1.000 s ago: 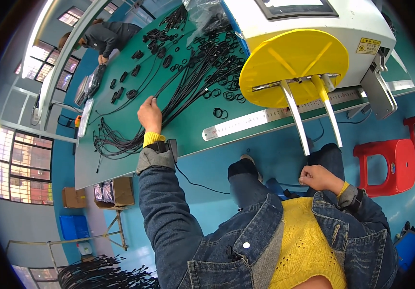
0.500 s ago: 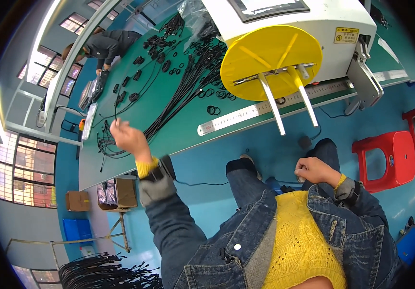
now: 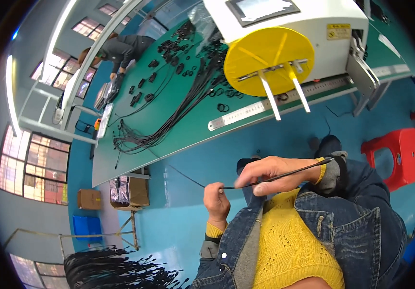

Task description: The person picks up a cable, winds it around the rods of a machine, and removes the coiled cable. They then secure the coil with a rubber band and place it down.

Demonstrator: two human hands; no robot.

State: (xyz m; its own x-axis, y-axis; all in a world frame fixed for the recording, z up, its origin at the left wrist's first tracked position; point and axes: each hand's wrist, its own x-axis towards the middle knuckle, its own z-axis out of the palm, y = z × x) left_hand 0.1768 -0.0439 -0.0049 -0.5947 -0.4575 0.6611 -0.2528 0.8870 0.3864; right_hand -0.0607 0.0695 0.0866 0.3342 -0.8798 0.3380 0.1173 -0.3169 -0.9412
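A thin black cable point(image 3: 294, 171) stretches across in front of my body. My left hand point(image 3: 216, 200) is closed in a pinch on it. From there one part trails up left toward the bench, and the other runs right across my right hand point(image 3: 282, 174), its thicker tip reaching past the wrist. My right hand's thumb and fingers are apart around the cable, with the fingertips slightly blurred. More black cables point(image 3: 169, 123) lie in a long bundle on the green bench point(image 3: 120, 127), their near ends looped and tangled.
A white machine point(image 3: 330, 45) with a yellow disc point(image 3: 270, 58) and two prongs overhangs the bench edge, beside a steel ruler point(image 3: 238, 117). Red stools point(image 3: 400, 156) stand right. Many black cables point(image 3: 116, 269) hang lower left. Another person point(image 3: 125, 50) bends over the bench's far left.
My left hand has come from the bench edge back toward my body, drawing the cable with it. My right hand has moved left and up from my knee to the cable, its fingers opening.
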